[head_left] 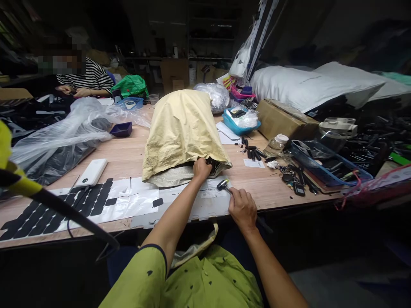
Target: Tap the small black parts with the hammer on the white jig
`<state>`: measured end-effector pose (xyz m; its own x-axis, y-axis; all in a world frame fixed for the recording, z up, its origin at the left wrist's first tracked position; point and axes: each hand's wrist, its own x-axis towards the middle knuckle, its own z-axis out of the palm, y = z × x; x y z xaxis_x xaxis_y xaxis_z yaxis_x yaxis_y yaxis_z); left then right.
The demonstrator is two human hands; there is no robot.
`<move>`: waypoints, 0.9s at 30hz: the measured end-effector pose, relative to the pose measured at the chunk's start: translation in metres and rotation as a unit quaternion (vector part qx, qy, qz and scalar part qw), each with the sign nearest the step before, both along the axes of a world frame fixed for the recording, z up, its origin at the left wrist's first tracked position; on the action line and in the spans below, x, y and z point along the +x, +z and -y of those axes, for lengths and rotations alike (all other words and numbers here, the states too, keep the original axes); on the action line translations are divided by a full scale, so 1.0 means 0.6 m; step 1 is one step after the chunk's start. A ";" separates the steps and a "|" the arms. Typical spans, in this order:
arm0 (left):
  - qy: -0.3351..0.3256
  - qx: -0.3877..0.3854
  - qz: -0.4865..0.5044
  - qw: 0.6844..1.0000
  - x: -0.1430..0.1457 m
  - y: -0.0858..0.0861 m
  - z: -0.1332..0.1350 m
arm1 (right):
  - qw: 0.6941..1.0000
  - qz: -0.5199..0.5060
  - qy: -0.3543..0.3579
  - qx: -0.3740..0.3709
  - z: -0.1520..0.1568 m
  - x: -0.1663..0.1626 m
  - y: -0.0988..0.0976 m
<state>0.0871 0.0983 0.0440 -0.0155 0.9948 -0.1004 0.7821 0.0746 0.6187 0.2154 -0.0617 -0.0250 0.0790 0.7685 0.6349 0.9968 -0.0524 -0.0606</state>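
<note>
A full, pale yellow woven sack (183, 128) lies on the table in front of me, its mouth facing me with dark items inside. My left hand (202, 168) is at the right part of that mouth, fingers curled and partly hidden; what they grip I cannot make out. In my right hand (243, 208) is a small hammer (222, 184), its head pointing left and its handle wrapped by my fingers. Beneath both, a grey-white board (189, 203) lies along the table's front edge.
To the left are black self-adhesive pads (58, 209), a white power bank (92, 173) and a purple tray (121, 129). On the right sit a glass jar (276, 145), several keys and a blue basket (327, 171). A co-worker in a striped shirt (99, 79) sits at the back left.
</note>
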 end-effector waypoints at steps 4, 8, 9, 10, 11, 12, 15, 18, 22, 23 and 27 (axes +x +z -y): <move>0.005 -0.020 0.004 1.000 -0.011 -0.005 0.001 | 1.000 0.005 -0.004 0.003 -0.001 -0.002 0.002; 0.017 -0.043 0.011 0.999 -0.023 -0.004 0.006 | 1.000 0.015 -0.009 0.009 -0.003 -0.001 0.003; 0.021 -0.048 0.009 0.999 -0.024 -0.002 0.006 | 1.000 0.016 -0.008 0.011 -0.004 -0.001 0.003; 0.023 -0.051 0.005 0.998 -0.024 0.000 0.007 | 1.000 0.016 -0.008 0.011 -0.005 0.000 0.002; 0.022 -0.054 -0.001 0.998 -0.024 0.002 0.007 | 1.000 0.016 -0.008 0.010 -0.005 0.001 0.002; 0.018 -0.055 -0.009 0.998 -0.024 0.005 0.006 | 1.000 0.015 -0.008 0.009 -0.006 0.001 0.002; -0.011 -0.050 -0.045 0.998 -0.025 0.012 0.005 | 1.000 0.011 -0.011 -0.001 -0.007 0.003 0.000; -0.053 -0.037 -0.082 0.995 -0.031 0.017 0.004 | 1.000 0.012 -0.011 -0.005 -0.008 0.003 -0.001; -0.085 -0.026 -0.094 0.992 -0.046 0.024 0.003 | 1.000 0.021 -0.010 0.008 -0.009 0.003 0.000; -0.092 -0.023 -0.087 0.992 -0.053 0.025 0.003 | 1.000 0.022 -0.010 0.010 -0.009 0.003 0.001; -0.093 -0.005 0.002 0.996 -0.087 0.025 0.017 | 1.000 0.018 -0.008 0.013 -0.010 0.001 0.002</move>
